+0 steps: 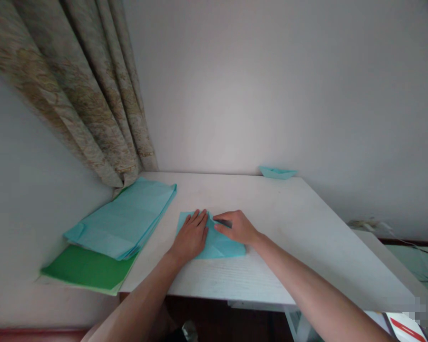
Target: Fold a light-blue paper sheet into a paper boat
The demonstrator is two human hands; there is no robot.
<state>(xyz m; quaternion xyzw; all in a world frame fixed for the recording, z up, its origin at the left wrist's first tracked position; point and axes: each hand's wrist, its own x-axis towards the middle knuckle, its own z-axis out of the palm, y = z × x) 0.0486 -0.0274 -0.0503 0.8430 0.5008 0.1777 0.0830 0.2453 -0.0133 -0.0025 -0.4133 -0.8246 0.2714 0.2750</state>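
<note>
A light blue sheet of paper (219,248), partly folded, lies on the white table in front of me. My left hand (191,236) rests flat on its left part, fingers stretched towards the far edge, covering some of the paper. At the paper's upper middle, close to the left fingertips, my right hand (238,227) has thumb and forefinger bent around a raised flap. Creases show on the lower right of the sheet. The other fingers of the right hand are curled and mostly hidden.
A stack of light blue paper (124,218) lies on green paper (89,268) at the table's left edge. A folded blue paper boat (278,173) stands at the back right by the wall. A patterned curtain (92,95) hangs at the left, above the white table (271,204).
</note>
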